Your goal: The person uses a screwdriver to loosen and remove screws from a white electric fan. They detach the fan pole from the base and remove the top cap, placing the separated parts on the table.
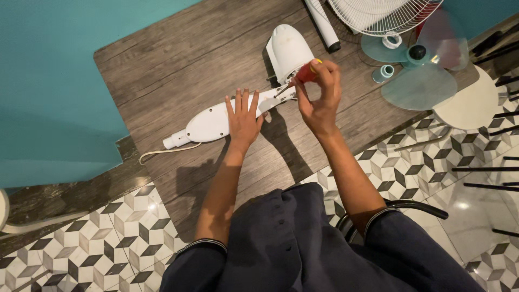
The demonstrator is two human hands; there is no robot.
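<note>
- Your left hand [243,116] lies flat, fingers spread, pressing on the white fan neck [216,121] to pin it to the worktop [178,59].
- Your right hand [319,94] is closed around the red-handled screwdriver [306,73], its tip set at the joint between the neck and the white motor housing [289,50].
- The fan is already well apart: the wire grille [378,13], the translucent blue blades [427,70] and two small blue caps [385,73] lie off to your right, clear of the body.
- By my judgement, the neck-to-housing joint is the part still under work; whether its screw is in or out is too small to tell.
- The cord [162,154] trails off the neck's lower end toward the worktop's edge.
- The worktop is a low panel of dark wood grain, set against a teal wall [48,81].
- The floor [81,249] has patterned grey, black and white tiles; a curved black chair frame [405,205] shows by your right arm.
</note>
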